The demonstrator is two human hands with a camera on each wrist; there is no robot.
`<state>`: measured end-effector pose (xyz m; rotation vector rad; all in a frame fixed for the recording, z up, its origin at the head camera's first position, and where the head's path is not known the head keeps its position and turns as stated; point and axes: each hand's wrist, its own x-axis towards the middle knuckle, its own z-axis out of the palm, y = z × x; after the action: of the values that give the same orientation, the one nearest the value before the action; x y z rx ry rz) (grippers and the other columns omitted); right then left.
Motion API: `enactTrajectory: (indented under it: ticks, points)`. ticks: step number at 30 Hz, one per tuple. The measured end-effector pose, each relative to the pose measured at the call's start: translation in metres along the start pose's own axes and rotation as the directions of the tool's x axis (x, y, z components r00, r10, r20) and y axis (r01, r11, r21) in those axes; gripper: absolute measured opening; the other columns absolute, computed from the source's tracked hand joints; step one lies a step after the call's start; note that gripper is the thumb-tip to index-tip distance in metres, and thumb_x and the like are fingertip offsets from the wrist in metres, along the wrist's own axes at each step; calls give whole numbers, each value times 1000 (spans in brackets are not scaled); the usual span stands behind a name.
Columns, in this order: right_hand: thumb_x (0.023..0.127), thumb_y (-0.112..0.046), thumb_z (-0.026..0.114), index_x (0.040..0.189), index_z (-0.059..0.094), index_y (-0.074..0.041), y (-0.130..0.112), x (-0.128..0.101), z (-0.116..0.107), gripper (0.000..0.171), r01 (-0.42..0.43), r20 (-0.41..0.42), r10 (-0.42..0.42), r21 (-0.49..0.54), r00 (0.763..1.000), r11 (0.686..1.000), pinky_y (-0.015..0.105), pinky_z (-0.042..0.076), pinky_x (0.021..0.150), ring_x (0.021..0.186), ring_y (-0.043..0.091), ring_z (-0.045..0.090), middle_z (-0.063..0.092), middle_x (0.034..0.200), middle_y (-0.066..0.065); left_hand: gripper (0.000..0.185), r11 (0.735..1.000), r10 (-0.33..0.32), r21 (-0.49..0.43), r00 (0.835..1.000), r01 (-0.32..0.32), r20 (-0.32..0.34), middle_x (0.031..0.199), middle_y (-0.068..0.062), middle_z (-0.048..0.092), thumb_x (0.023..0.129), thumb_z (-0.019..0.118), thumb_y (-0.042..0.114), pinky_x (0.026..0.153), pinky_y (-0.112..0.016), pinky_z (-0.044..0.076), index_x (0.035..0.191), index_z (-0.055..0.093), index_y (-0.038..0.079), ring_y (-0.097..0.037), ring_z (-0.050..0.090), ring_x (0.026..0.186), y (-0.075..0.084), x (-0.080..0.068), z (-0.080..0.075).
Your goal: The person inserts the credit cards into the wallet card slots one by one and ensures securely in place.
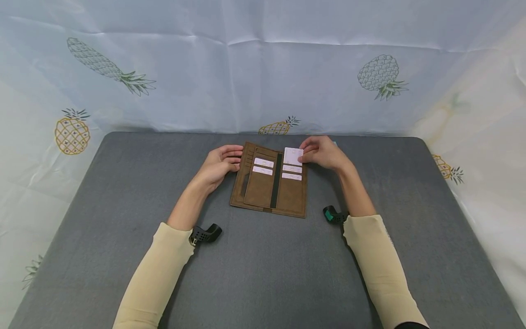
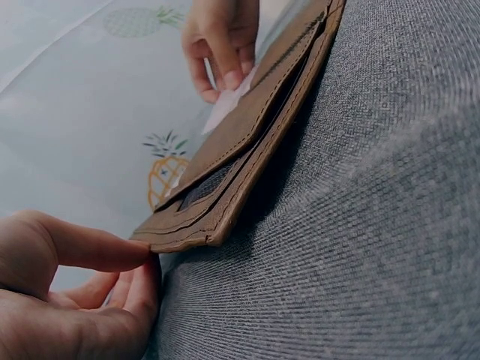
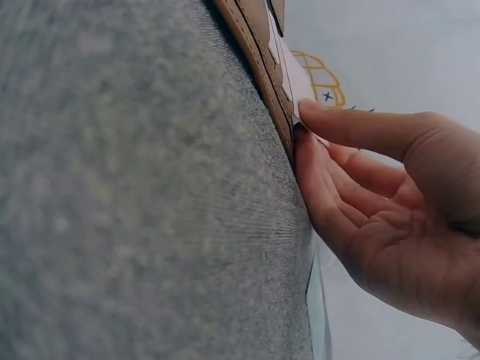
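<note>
A long brown wallet (image 1: 269, 185) lies open on the grey table (image 1: 123, 192), with several white cards (image 1: 263, 162) tucked in its slots. My left hand (image 1: 235, 163) holds the wallet's left edge; in the left wrist view its thumb and fingers (image 2: 112, 251) pinch the corner of the wallet (image 2: 225, 172). My right hand (image 1: 303, 157) pinches a white card (image 1: 293, 155) at the top slot of the right panel. In the right wrist view, the thumb (image 3: 352, 124) lies on the card (image 3: 296, 79), with the fingers under it beside the wallet's edge (image 3: 251, 41).
A pale cloth with pineapple prints (image 1: 382, 75) hangs behind and beside the table. Black wrist straps (image 1: 205, 234) (image 1: 334, 214) sit near my forearms. A thin teal-edged thing (image 1: 334, 143) lies just behind my right hand.
</note>
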<state>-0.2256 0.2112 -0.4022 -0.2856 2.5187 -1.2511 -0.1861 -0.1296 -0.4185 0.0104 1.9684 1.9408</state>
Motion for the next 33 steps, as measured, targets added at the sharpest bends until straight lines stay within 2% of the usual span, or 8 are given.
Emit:
enactTrajectory:
  ticks: [5, 10, 19, 29, 33]
  points:
    - [96, -8, 82, 116, 71, 6, 1, 0, -2, 27, 35, 55, -35, -2, 998, 999, 18, 55, 76, 85, 6, 67, 72, 100, 10, 67, 1000, -2, -5, 1000, 2, -2, 154, -21, 49, 97, 53, -22, 88, -16, 56, 159, 48, 0, -20, 55, 122, 0, 0, 0]
    - [98, -9, 80, 114, 72, 5, 1, -2, -4, 23, 57, 90, -55, -24, 994, 998, 19, 54, 78, 85, 6, 68, 75, 100, 15, 67, 1000, -3, -3, 1000, 3, -2, 155, -20, 49, 97, 53, -22, 89, -16, 56, 160, 47, 0, -20, 55, 122, -1, 1, 0]
    - [101, -13, 78, 111, 78, 3, 3, -2, -6, 18, 61, 120, -55, -49, 991, 997, 26, 56, 82, 90, 15, 71, 80, 106, 21, 67, 1000, -6, -5, 1000, 6, -1, 157, -22, 48, 97, 52, -22, 88, -16, 56, 160, 47, 1, -23, 55, 124, 1, -1, 0]
    - [106, -11, 70, 115, 81, 1, 4, -1, -6, 19, 72, 131, -65, -51, 989, 996, 20, 55, 84, 97, 12, 72, 81, 116, 22, 66, 1000, -7, -3, 1000, 7, -1, 156, -20, 49, 98, 53, -21, 90, -16, 56, 160, 47, 1, -20, 55, 124, 0, 0, 0]
    - [105, -16, 73, 119, 80, 1, 5, -3, -7, 23, 71, 125, -66, -32, 990, 997, 21, 54, 84, 98, 11, 72, 81, 117, 20, 66, 1000, -7, 2, 1000, 7, 0, 156, -21, 49, 97, 53, -21, 89, -16, 56, 160, 47, 1, -21, 55, 125, 0, 0, 0]
